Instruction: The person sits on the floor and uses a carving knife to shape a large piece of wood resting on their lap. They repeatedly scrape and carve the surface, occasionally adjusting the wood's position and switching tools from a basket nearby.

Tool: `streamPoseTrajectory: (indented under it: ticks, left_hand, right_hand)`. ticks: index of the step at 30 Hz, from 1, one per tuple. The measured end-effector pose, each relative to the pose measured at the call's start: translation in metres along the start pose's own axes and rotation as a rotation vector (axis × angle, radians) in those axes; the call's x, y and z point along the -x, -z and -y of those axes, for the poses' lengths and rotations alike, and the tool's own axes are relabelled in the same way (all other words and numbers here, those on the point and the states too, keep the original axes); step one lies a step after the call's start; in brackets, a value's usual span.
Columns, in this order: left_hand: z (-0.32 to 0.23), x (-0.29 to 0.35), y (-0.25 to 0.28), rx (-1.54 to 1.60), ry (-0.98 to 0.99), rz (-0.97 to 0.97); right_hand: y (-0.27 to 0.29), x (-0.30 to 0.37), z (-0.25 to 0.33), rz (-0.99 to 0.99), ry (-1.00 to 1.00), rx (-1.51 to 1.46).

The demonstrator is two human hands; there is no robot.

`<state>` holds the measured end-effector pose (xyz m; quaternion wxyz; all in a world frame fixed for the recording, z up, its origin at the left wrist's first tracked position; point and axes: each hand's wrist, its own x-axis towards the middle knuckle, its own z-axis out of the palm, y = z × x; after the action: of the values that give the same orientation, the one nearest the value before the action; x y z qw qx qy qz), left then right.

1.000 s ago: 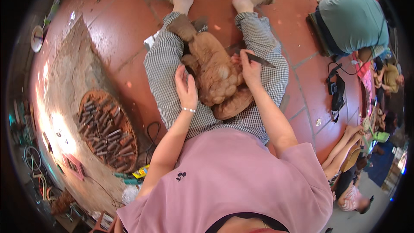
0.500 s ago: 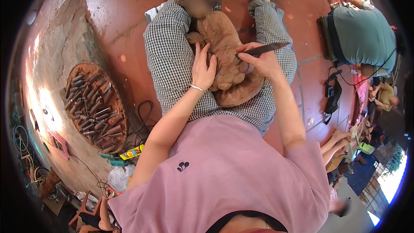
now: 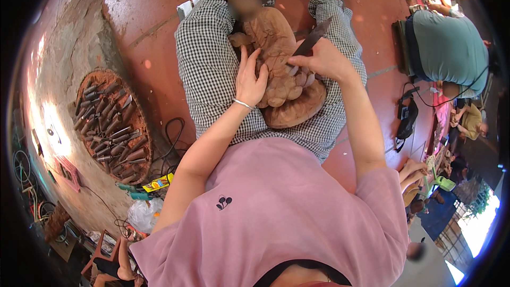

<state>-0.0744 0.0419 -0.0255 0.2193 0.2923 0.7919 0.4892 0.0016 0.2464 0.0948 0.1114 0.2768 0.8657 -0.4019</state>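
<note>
A brown carved wooden figure (image 3: 272,40) with rounded lumps and a curved base lies across my lap between my legs. My left hand (image 3: 251,82) rests on its left side, fingers stretched apart and pressed against the wood. Pinched in my right hand (image 3: 325,61) is a dark, flat, strip-like tool (image 3: 314,37); its broad end sticks up and away to the right. The tool's lower end is at the carving's right side, where my fingers hide it. Whether it is a blade or another kind of strip I cannot tell.
On my left, a round tray (image 3: 151,146) of brown shavings holds many wooden-handled carving tools (image 3: 114,127). A yellow packet (image 3: 158,182) and a plastic bag (image 3: 144,213) lie nearer. A black bag (image 3: 406,122) is on the tiles at right; a person in green (image 3: 449,48) sits beyond.
My right hand has moved slightly up and tilted the dark tool, so its broad end now points farther away instead of right. My left hand stays on the carving.
</note>
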Motion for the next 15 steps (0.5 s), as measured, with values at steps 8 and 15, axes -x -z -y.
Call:
streamPoseTrajectory:
  ticks: [8,15]
  left_hand:
    - [0.001,0.001,-0.001,0.000,-0.001,0.001]
    - [0.001,0.001,0.001,0.005,-0.011,-0.006]
  right_hand:
    - [-0.021,0.006,-0.017,-0.178,-0.051,-0.628]
    - [-0.067,0.056,-0.009,-0.539,0.057,-0.516]
